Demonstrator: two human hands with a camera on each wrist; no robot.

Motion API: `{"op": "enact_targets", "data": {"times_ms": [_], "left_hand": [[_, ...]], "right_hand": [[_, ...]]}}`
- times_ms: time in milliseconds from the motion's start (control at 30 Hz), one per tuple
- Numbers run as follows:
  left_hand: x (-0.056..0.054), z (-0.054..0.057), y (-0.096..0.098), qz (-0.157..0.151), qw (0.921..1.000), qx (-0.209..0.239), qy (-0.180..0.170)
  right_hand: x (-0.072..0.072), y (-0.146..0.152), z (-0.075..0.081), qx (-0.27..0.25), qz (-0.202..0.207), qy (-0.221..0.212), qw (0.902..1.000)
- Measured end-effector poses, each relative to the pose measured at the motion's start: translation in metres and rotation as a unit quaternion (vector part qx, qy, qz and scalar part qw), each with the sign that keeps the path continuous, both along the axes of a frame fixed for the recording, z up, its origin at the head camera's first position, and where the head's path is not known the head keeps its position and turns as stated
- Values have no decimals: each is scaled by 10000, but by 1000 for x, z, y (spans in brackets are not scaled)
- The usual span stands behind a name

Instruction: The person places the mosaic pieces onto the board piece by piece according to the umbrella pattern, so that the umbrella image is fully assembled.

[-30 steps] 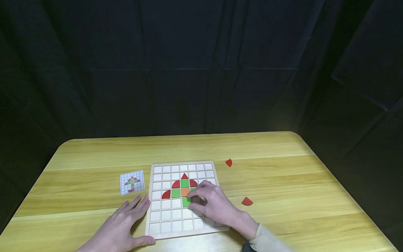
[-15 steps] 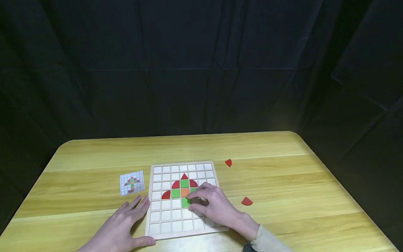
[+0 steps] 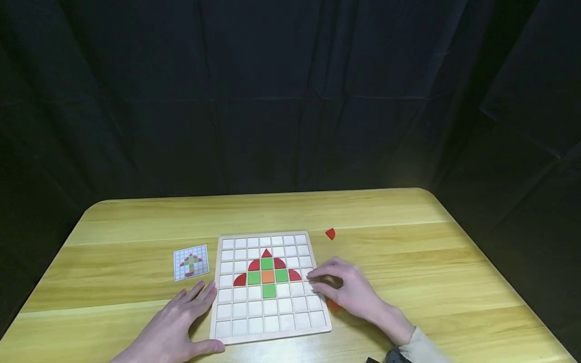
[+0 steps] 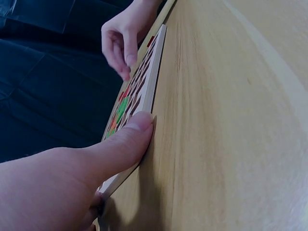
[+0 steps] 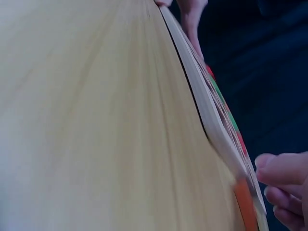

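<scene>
A white-gridded wooden pattern board (image 3: 254, 324) carries red, green and orange tiles arranged like a plane. At its left edge, my left hand (image 3: 174, 322) lies with fingers spread, the thumb touching the near corner. In the left wrist view, the thumb (image 4: 122, 147) rests against the board's side. My right hand (image 3: 356, 293) hovers over the board's right edge, thumb and fingers loosely bent and apart, with nothing visible between them. The nearest tile to it is a red quarter-circle tile (image 3: 294, 275). Partly under that hand lies an orange tile (image 3: 333, 305), also seen in the right wrist view.
A small pattern card (image 3: 191, 262) lies left of the board, printed with a similar coloured figure. Beyond the board's upper right, a loose red quarter-circle tile (image 3: 331, 234) lies on the wooden table (image 3: 431, 282). A dark curtain (image 3: 281, 126) hangs behind.
My right hand has moved right, from the tiles to the board's edge, uncovering a green square and a red quarter-circle. It now hides the nearer loose red tile. The left hand stays put.
</scene>
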State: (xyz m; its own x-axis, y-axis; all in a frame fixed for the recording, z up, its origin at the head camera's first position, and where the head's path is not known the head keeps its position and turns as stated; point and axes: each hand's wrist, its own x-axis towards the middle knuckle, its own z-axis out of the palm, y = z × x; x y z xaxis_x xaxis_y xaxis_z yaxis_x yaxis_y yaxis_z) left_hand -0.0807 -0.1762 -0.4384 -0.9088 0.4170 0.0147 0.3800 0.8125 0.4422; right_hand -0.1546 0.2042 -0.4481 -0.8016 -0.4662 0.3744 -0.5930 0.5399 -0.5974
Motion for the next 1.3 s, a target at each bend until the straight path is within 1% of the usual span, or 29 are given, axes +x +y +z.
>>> {"op": "enact_targets", "data": {"times_ms": [100,233,400,467,567,733,867,967,1100,1167,1300], "left_hand": [[0,0,1,25,10000,5,-19],[0,1,1,37,10000,-19,20],[1,0,0,44,9999,-56,93],[1,0,-1,51,10000,-45,60],[0,1,-1,65,10000,-20,-34],[0,1,-1,92,9999,7,-103],[0,1,1,124,9998,32,-139],[0,1,2,145,9997,58,-184],[0,1,2,118,9998,53,-179],[0,1,2,104,9998,40,-163],[0,1,1,89,9999,-3,-69]], "right_hand": [[2,19,0,10,-13,20,10000],[6,42,-1,-22,160,-23,9999],[13,58,-1,5,362,-300,9989],[14,59,-1,-2,486,-352,9982],[14,58,-2,-75,710,-304,9970],[14,57,-5,-239,830,-233,9960],[13,56,-7,-276,814,-370,9956],[12,57,-5,-227,824,-374,9956],[9,59,-1,-252,706,-234,9969],[8,57,2,-321,559,-191,9977],[7,39,4,-429,531,55,9977]]}}
